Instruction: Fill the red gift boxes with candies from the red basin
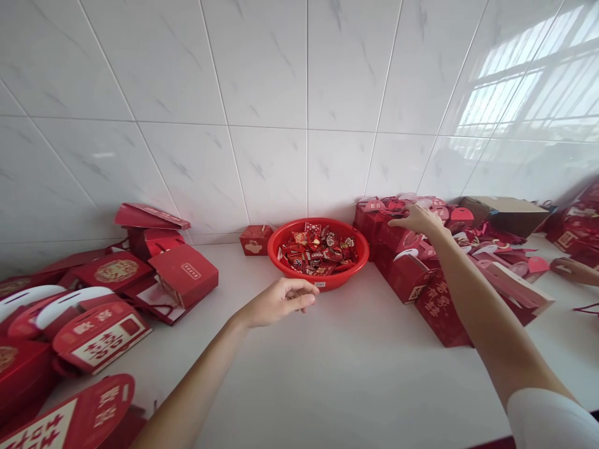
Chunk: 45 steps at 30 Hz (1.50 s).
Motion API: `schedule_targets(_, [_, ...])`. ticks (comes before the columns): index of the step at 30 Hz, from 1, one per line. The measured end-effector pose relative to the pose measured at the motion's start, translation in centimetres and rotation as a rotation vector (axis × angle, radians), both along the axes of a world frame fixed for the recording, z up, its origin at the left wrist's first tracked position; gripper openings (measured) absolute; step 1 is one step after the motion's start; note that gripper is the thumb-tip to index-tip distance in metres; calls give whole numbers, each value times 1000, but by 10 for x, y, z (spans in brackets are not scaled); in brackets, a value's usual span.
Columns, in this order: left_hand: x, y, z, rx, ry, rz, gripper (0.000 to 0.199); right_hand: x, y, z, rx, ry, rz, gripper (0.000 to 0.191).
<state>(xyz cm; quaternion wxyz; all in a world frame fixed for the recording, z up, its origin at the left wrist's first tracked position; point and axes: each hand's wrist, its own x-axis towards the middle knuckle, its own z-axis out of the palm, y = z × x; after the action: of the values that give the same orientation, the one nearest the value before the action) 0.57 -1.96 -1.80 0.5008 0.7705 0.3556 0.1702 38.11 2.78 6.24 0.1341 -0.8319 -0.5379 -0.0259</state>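
My left hand (284, 302) hovers above the white counter just in front of a red plastic basin (274, 252). Its fingers curl loosely, with a gap between thumb and forefinger and nothing seen in them. Small red wrapped candies (318, 249) fill the basin. On the right, my right hand (418, 219) reaches over a cluster of red gift boxes (395, 240). Its thumb stretches left and the fingers stand apart at the box tops; part of the fingers is hidden. A small red box (256, 241) stands left of the basin.
More red boxes and bags (116, 271) are piled on the left, some with white handles. A brown cardboard box (505, 212) sits at the back right. Another person's hand (573, 270) shows at the right edge. White tiled wall (266, 168) runs behind the counter (322, 374).
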Motion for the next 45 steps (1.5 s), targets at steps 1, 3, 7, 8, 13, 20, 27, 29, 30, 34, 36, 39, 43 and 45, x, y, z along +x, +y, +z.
schedule_targets(1, [0,0,-1,-3,3,-5,40,-1,2,-2,-14,-18,-2,51])
schedule_targets(3, [0,0,-2,-8,5,-16,40,-2,5,-8,-27,-45,-7,49])
schedule_targets(7, [1,1,-6,-18,-3,-35,38,-8,6,-21,-63,-49,-18,51])
schedule_targets(8, [1,1,-7,-22,-6,-39,37,-10,6,-24,-78,-51,-24,52])
schedule_targets(13, [2,2,-10,-38,-6,-69,37,-16,6,-31,-105,-37,-54,57])
schedule_targets(20, [1,2,-11,-24,8,-103,36,-4,2,-29,-165,51,15,77])
schedule_targets(27, [2,3,-13,-28,20,-119,35,-10,4,-40,-71,-9,-47,65])
schedule_targets(29, [2,2,-13,-24,16,-127,34,-12,4,-41,-83,13,-51,71])
schedule_targets(30, [2,2,-13,-25,11,-130,34,-12,3,-41,-89,20,-49,74])
schedule_targets(34, [2,1,-12,-24,10,-130,34,-13,-1,-36,-59,5,-41,81])
schedule_targets(36, [2,2,-11,-22,12,-130,34,-17,-4,-33,-23,-26,-40,80])
schedule_targets(39, [1,3,-12,-20,13,-133,34,-27,-11,-28,-8,-67,-46,75])
schedule_targets(43, [1,3,-13,-14,12,-134,34,-49,-21,-26,70,-70,26,63])
schedule_targets(45, [2,2,-13,-11,10,-137,33,-62,-26,-29,165,-37,125,54])
